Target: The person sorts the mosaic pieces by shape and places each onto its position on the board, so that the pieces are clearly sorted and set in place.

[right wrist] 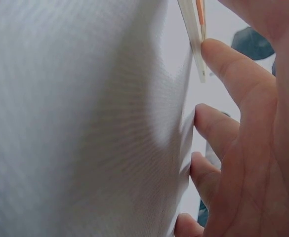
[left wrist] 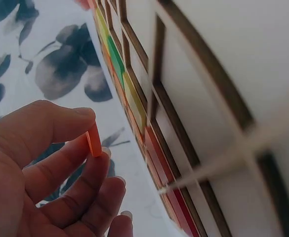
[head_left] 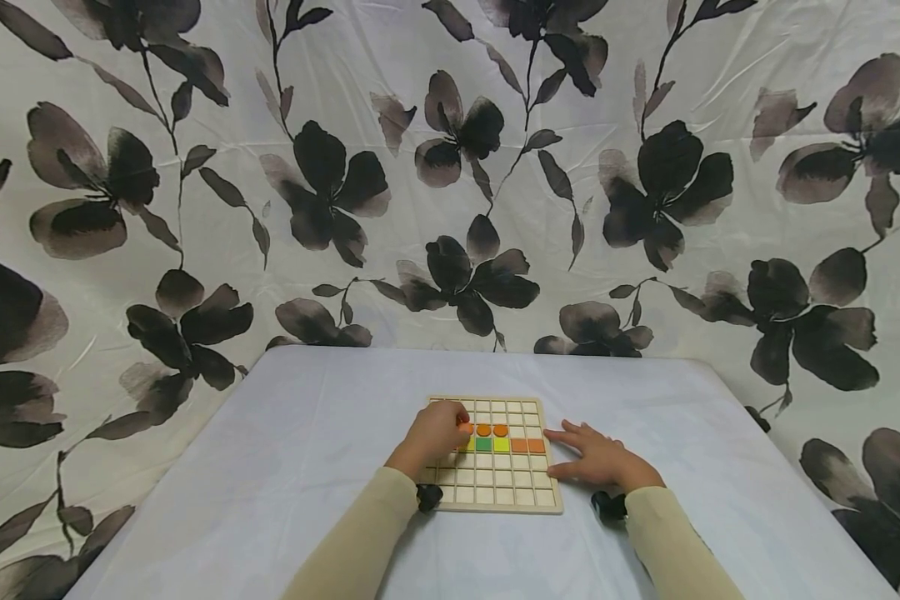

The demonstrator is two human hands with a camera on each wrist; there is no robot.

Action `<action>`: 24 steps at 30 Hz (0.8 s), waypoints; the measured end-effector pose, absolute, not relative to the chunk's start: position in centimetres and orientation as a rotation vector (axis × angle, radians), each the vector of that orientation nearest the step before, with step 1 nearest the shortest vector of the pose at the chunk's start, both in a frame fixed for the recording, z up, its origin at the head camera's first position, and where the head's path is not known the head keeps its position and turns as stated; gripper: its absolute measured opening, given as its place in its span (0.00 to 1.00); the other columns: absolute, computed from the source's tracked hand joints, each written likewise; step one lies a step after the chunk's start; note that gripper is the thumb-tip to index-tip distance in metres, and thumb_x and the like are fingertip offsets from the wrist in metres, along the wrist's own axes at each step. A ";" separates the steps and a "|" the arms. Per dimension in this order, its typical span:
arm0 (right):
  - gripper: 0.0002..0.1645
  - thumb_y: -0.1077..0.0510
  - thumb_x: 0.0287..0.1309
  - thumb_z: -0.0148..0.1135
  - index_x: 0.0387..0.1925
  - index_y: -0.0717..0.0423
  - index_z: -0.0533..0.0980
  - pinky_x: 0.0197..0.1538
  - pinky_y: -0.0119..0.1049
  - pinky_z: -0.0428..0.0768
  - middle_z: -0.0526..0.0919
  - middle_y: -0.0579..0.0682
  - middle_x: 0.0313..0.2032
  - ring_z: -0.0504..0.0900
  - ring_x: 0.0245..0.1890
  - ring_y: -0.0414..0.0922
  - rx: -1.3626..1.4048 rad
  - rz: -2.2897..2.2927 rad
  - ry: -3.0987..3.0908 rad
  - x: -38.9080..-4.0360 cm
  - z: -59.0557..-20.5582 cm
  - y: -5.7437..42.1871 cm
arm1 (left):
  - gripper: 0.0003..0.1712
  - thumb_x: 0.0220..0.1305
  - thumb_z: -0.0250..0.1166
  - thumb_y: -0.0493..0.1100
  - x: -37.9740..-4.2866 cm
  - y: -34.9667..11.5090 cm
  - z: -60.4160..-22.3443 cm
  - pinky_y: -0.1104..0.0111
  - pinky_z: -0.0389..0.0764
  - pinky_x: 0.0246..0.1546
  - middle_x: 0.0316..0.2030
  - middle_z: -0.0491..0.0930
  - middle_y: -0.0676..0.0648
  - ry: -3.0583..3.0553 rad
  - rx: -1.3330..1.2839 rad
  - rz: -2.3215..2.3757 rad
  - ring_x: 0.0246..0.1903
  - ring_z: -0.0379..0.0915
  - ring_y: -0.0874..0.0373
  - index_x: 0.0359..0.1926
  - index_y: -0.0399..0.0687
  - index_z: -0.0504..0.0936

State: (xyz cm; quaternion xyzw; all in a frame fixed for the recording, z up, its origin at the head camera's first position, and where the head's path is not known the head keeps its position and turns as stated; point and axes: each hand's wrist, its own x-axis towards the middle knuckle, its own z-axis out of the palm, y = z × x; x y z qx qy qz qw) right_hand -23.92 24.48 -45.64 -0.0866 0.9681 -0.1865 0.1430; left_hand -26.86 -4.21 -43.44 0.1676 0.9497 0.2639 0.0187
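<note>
A pale wooden grid board lies on the table, with a row of coloured square tiles across its middle. Among them are a green tile, a yellow tile and two orange tiles at the right end. Just behind that row lie two round orange discs. My left hand is over the board's left side and pinches a thin orange disc between thumb and fingers. At the board's right edge, my right hand has its fingers spread, some fingertips against the edge and others on the cloth.
A white cloth covers the table around the board. Behind the table hangs a white curtain with dark flowers. Each wrist bears a small black device, the left one close over the board's near-left corner.
</note>
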 end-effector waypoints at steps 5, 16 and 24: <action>0.50 0.27 0.46 0.64 0.70 0.38 0.64 0.63 0.76 0.49 0.57 0.54 0.74 0.50 0.74 0.63 -0.251 -0.535 2.791 -24.0 -45.8 24.6 | 0.14 0.57 0.67 0.40 -26.7 -3.1 -43.3 0.60 0.80 0.43 0.40 0.83 0.46 2.952 0.549 0.805 0.38 0.77 0.55 0.44 0.41 0.83; 0.50 0.27 0.46 0.64 0.69 0.38 0.65 0.63 0.76 0.49 0.57 0.54 0.74 0.50 0.74 0.63 -0.247 -0.529 2.796 -23.9 -45.6 24.5 | 0.13 0.60 0.66 0.41 -26.3 -1.6 -42.9 0.60 0.79 0.45 0.43 0.83 0.46 2.937 0.546 0.757 0.41 0.78 0.54 0.45 0.42 0.83; 0.50 0.26 0.47 0.63 0.70 0.37 0.64 0.64 0.76 0.49 0.56 0.53 0.74 0.50 0.74 0.63 -0.243 -0.526 2.787 -24.0 -45.8 24.5 | 0.12 0.60 0.67 0.41 -26.5 -0.5 -42.7 0.62 0.80 0.42 0.42 0.84 0.48 2.954 0.626 0.698 0.38 0.78 0.56 0.45 0.44 0.84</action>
